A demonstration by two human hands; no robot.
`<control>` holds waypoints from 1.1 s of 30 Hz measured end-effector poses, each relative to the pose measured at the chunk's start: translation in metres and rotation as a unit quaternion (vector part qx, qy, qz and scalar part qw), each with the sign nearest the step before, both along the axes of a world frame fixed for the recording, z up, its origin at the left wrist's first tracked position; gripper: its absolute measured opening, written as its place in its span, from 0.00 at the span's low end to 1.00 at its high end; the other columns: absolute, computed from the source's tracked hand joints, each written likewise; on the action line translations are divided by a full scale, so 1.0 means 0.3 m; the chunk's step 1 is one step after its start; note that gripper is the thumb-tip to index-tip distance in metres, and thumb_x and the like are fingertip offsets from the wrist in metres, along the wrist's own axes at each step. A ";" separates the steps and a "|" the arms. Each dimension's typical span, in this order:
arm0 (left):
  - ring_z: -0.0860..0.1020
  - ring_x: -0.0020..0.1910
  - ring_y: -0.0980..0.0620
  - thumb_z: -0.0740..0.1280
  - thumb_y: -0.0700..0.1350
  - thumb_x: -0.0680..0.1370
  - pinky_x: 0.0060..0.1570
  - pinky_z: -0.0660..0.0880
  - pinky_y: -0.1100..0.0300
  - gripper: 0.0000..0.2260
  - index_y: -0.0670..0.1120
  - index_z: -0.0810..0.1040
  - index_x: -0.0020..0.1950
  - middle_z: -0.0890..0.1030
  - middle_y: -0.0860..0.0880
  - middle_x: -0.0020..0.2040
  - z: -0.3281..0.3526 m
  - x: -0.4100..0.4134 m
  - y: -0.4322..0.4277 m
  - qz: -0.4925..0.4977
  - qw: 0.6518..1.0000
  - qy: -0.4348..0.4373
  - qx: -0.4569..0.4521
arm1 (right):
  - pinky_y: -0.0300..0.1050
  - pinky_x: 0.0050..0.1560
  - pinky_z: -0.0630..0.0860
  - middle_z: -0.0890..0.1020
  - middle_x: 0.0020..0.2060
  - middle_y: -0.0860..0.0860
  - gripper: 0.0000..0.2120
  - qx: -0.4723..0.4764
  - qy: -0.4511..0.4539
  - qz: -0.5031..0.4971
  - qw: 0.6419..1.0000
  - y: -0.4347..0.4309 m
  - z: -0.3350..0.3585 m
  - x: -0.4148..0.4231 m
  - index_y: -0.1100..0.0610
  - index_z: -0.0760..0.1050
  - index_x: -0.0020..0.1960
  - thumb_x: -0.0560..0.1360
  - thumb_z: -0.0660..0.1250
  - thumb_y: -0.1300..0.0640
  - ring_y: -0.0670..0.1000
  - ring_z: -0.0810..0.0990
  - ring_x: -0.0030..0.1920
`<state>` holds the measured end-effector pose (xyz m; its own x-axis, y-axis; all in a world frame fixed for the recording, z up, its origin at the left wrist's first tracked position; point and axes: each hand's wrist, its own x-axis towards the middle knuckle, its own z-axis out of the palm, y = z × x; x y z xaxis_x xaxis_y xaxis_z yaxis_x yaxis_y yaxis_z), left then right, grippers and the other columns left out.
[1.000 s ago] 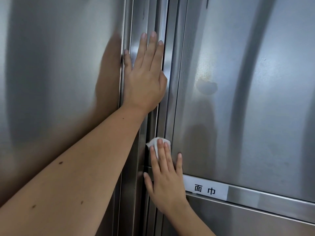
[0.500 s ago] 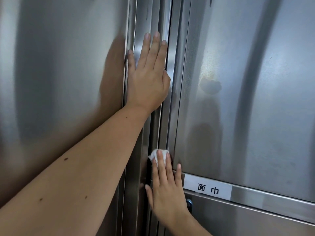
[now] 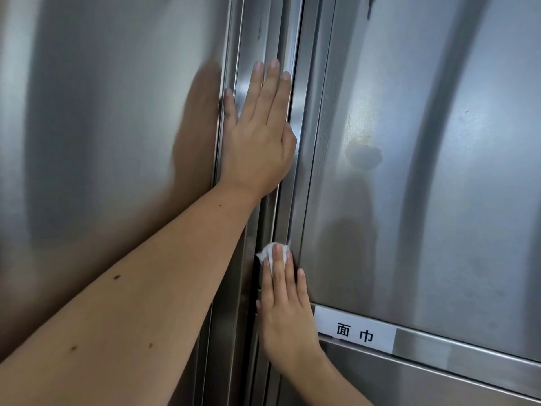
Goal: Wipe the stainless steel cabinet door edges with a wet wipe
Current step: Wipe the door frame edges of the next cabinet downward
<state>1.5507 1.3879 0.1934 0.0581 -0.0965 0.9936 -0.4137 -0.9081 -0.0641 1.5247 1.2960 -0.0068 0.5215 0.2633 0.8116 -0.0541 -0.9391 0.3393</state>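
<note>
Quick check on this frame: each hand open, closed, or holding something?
Left hand: open, flat against the steel strip between the doors.
Right hand: open, straight fingers pressing the wet wipe onto the door edge.

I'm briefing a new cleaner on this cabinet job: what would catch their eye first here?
The left hand lies flat on the vertical steel strip between the doors, upper centre, its bare forearm crossing from the lower left. Below it, the right hand presses a white wet wipe with straight fingers against the right door's edge, just above a white label bearing two black characters.
</note>
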 end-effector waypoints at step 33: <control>0.56 0.73 0.47 0.49 0.44 0.76 0.68 0.51 0.47 0.25 0.39 0.64 0.72 0.63 0.43 0.73 0.006 0.002 -0.006 -0.073 0.994 -0.045 -0.068 | 0.46 0.64 0.22 0.39 0.75 0.60 0.31 -0.024 -0.086 0.138 0.986 -0.062 0.815 0.171 0.62 0.40 0.76 0.81 0.51 0.52 0.56 0.37 0.75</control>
<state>1.5513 1.3860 0.1954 -0.0362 0.0382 0.9986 -0.5394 -0.8419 0.0126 1.5760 1.2774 0.2376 0.2811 0.4168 0.8644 0.1407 -0.9089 0.3925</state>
